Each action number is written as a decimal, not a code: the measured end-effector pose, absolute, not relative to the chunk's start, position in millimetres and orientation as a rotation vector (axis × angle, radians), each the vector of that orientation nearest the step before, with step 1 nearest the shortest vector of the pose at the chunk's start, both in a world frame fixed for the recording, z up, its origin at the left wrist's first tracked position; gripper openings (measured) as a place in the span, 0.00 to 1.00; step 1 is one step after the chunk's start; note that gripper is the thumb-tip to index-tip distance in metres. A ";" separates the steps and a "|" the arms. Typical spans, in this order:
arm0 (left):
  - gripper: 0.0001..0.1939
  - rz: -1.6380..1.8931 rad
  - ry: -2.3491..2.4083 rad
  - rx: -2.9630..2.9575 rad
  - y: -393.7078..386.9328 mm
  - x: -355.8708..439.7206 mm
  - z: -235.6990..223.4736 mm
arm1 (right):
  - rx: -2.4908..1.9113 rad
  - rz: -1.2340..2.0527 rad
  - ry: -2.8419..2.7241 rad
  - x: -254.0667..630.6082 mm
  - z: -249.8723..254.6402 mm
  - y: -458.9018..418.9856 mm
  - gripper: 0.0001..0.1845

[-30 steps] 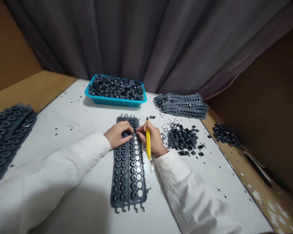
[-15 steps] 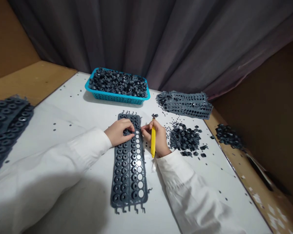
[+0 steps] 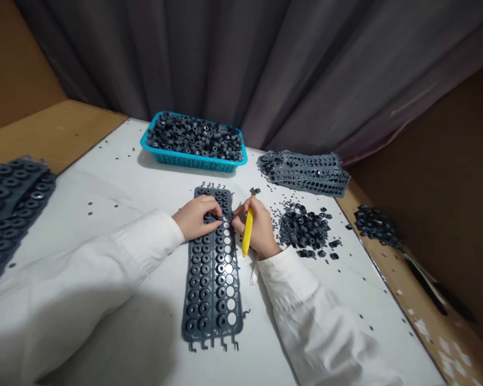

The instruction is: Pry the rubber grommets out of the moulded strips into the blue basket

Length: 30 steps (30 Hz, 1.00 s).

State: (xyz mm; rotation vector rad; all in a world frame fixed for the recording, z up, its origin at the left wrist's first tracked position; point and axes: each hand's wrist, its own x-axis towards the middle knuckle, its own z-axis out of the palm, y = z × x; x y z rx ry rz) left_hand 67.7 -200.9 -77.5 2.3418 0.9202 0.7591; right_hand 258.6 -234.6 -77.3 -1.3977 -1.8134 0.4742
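A dark rubber sheet [image 3: 213,273] with rows of moulded round bushings lies lengthwise in front of me. Open holes along its right column show the white tabletop. My left hand [image 3: 199,217] rests across the upper part of the sheet, thumb and fingers closed around a bushing near the right column. At the sheet's right edge, my right hand [image 3: 260,228] is closed, with thumb and fingertip close to the left fingers. Tucked in that hand is a slim yellow tool [image 3: 247,236], its lower end pointing down towards me. Its working tip and the exact fingertip contact are hard to see.
Behind the sheet stands a blue basket [image 3: 195,163] full of small dark bushings. Emptied sheets [image 3: 306,171] lie at the back right, above a pile of dark pieces [image 3: 304,228]. More bushing sheets [image 3: 12,214] are at the left; another dark heap [image 3: 376,225] lies right.
The yellow tool has tilted, its lower end swinging left, as my right hand turned slightly. My left hand and the sheet look nearly unmoved.
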 end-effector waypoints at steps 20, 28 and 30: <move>0.03 0.762 0.924 2.345 -200.8 67.5 -77.9 | -1.197 0.250 -2.193 263.9 -70.6 -234.7 0.13; 0.10 0.737 0.891 2.391 -199.7 65.7 -80.8 | -1.323 0.411 -2.117 262.0 -69.9 -237.2 0.12; 0.11 0.715 0.883 2.407 -199.4 65.5 -81.3 | -1.327 0.437 -2.097 261.3 -68.0 -237.7 0.12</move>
